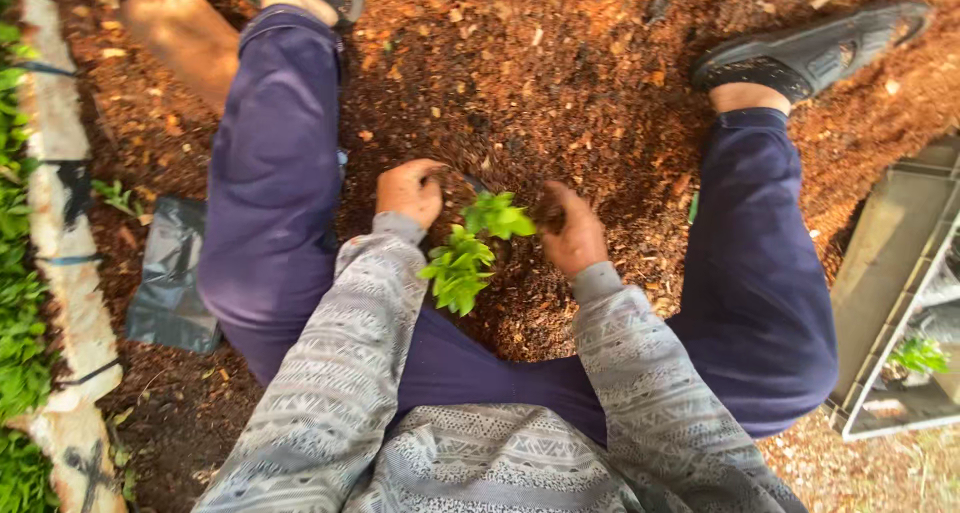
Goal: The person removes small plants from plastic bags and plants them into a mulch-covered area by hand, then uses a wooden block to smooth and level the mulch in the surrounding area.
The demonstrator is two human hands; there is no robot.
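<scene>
2 bright green leafy seedlings (470, 253) stand in reddish-brown wood-chip mulch (560, 63) between the knees. Left hand (410, 191) and right hand (572, 235) cup mulch beside them, grasping no stem; firming looks underway, pressing gently next.

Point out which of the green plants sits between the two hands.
It is the small leafy seedling in the brown mulch, flanked by the left hand and right hand. The other seedling stands far right in the metal frame.
</scene>
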